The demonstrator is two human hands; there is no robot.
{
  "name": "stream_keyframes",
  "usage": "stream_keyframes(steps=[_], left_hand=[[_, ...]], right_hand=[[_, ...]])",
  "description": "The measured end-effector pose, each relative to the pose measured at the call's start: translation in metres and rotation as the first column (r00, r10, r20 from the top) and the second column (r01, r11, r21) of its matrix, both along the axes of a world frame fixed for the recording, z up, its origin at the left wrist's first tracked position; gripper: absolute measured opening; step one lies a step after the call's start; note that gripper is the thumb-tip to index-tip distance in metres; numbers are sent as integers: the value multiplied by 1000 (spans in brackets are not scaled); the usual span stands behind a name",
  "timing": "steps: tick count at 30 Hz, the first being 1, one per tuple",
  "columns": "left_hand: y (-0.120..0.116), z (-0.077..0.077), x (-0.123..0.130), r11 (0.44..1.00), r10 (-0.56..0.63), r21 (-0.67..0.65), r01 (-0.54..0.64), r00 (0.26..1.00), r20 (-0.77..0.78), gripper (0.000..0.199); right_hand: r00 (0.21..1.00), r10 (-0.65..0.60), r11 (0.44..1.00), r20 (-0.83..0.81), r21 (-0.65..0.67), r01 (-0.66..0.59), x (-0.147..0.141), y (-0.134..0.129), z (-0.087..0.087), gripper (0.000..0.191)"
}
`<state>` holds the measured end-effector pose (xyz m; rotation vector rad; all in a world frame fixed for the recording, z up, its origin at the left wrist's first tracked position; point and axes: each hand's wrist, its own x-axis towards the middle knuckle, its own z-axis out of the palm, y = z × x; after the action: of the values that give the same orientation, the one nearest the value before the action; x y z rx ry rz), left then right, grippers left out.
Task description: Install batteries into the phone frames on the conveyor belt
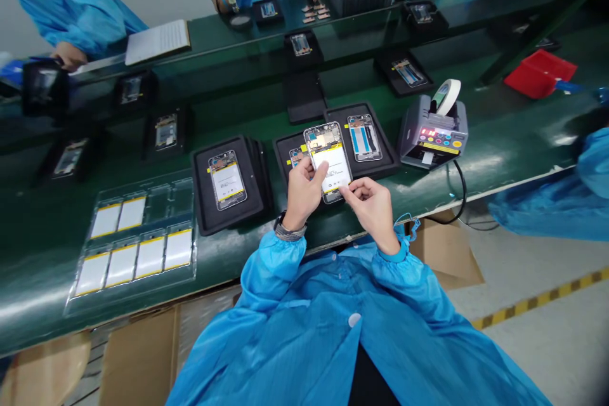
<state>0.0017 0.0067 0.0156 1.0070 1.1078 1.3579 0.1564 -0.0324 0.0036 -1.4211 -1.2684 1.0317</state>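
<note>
- Phone frame (323, 138) is held up above the near side of the bench (33, 228), in front of the black tray (387, 152); white battery (333, 169) is lying in it.
- Left grip: left hand (303, 193) is closed on the frame's left side, thumb laid over the battery face.
- Right grip: right hand (373, 206) is set with fingertips at the battery's lower right corner; whether anything is pinched there can't be told.
- Step in hand, as judged: battery end is being seated or its edge tidied.
- Next move seems to call for the frame steadied by the left, light fingertip work along the lower edge, no load put on the board at the top.
- For comparison: battery-fitted frame (227, 181) in the left tray stack (200, 193); blue-striped frame (365, 138) without battery in the right tray.
</note>
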Motion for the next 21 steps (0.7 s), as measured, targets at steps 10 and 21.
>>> stream_keyframes(steps=[10, 21], left_hand=[[-2, 1, -4, 996, -87, 30, 87, 996, 10, 59], [8, 10, -9, 996, -84, 18, 84, 996, -4, 59]], right_hand=[[984, 107, 994, -142, 4, -108, 12, 11, 5, 55], [875, 306, 937, -375, -46, -347, 6, 23, 7, 57]])
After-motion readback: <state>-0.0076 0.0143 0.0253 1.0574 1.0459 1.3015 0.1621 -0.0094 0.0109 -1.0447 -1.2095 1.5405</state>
